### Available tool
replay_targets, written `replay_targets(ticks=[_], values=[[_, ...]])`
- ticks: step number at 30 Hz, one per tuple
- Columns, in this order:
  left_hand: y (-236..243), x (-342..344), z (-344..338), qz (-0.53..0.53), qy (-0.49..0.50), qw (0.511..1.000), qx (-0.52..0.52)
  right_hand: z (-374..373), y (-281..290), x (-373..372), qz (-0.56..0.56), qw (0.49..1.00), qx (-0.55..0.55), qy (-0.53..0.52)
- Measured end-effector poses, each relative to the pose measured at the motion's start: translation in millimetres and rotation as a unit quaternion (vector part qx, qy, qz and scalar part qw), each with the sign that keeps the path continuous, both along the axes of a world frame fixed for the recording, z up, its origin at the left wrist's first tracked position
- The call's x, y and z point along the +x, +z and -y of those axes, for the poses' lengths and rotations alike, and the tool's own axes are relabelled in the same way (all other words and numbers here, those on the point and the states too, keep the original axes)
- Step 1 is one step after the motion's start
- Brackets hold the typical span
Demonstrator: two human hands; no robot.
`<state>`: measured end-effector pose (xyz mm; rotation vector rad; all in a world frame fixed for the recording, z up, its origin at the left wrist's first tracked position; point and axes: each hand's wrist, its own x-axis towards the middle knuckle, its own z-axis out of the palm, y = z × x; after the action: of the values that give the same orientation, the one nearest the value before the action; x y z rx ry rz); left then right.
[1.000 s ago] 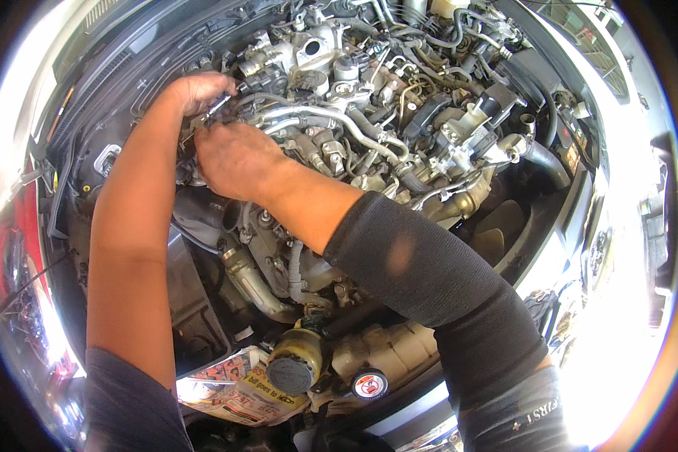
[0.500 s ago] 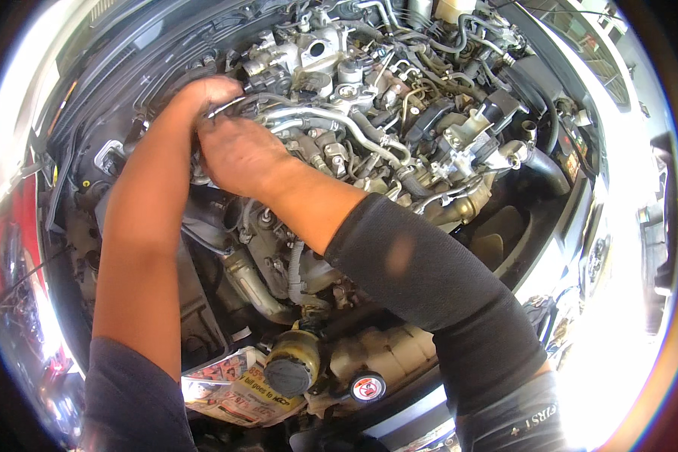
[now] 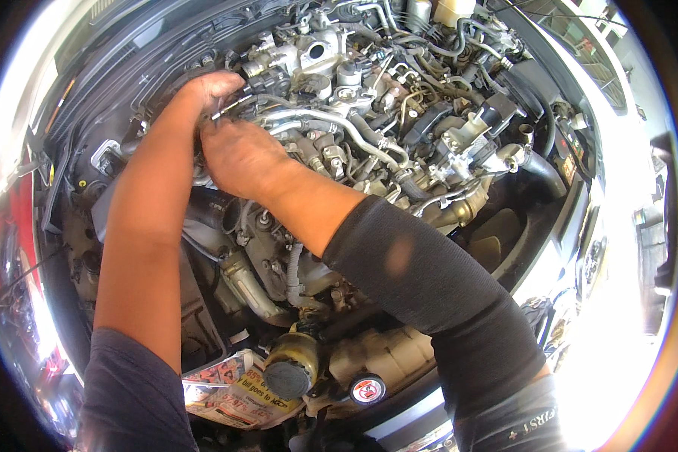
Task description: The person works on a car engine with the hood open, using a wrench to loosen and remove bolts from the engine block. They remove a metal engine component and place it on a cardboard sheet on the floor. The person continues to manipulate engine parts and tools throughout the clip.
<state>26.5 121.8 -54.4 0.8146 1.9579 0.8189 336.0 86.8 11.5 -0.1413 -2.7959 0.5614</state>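
At the upper left of the engine (image 3: 354, 128), my left hand (image 3: 215, 89) reaches in with curled fingers over the parts; what they grip is hard to see. A slim metal piece (image 3: 221, 112), perhaps a tool, shows between my two hands. Just below it, my right hand (image 3: 241, 158) is closed, its fingertips hidden among the parts, so what it holds cannot be made out. A light metal pipe (image 3: 339, 120) runs to the right of my hands, and a dark hose (image 3: 226, 211) lies below my right wrist.
Along the near side are a yellowish reservoir (image 3: 290, 365) with a dark cap, a translucent tank (image 3: 380, 354), a round cap (image 3: 367, 388) and a printed paper sheet (image 3: 241, 407). The car's body (image 3: 614, 226) borders the engine bay; a metal duct (image 3: 252, 286) crosses its lower middle.
My left hand and forearm have shifted a little to the right. My right hand has moved slightly to the right too, still low among the same parts.
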Motion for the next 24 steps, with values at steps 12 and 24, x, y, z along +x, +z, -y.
replay_targets(ticks=[12, 24], values=[[-13.9, 1.4, 1.1, 0.07, 0.007, 0.994, 0.086, -0.3, -5.7, -1.5, -0.008, 1.0, -0.003, 0.019], [-20.0, -3.8, -11.9, 0.109, 0.045, 0.991, 0.07, -1.0, -8.2, -2.4, 0.009, 1.0, -0.017, 0.001]])
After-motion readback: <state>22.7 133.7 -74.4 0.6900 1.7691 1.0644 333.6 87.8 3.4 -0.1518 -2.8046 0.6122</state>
